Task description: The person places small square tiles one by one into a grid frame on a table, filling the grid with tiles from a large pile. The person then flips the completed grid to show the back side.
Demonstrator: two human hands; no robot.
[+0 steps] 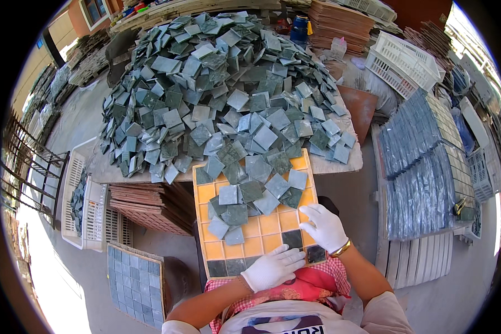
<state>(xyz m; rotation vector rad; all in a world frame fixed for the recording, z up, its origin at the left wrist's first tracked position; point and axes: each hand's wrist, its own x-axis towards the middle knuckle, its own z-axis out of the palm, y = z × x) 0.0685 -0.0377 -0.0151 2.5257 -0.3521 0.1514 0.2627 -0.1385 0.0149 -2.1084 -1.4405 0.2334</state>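
The yellow grid tray (260, 227) lies on our lap against the table edge, and we press our gloved left hand (271, 269), fingers together and flat, on its bottom row of dark tiles (292, 239) while our right hand (324, 227), fingers loosely curled, apparently seats another, loose green tiles (250, 196) heaped above.

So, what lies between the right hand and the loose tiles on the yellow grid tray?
In the head view, only bare yellow cells of the grid tray lie between the right hand and the loose green tiles.
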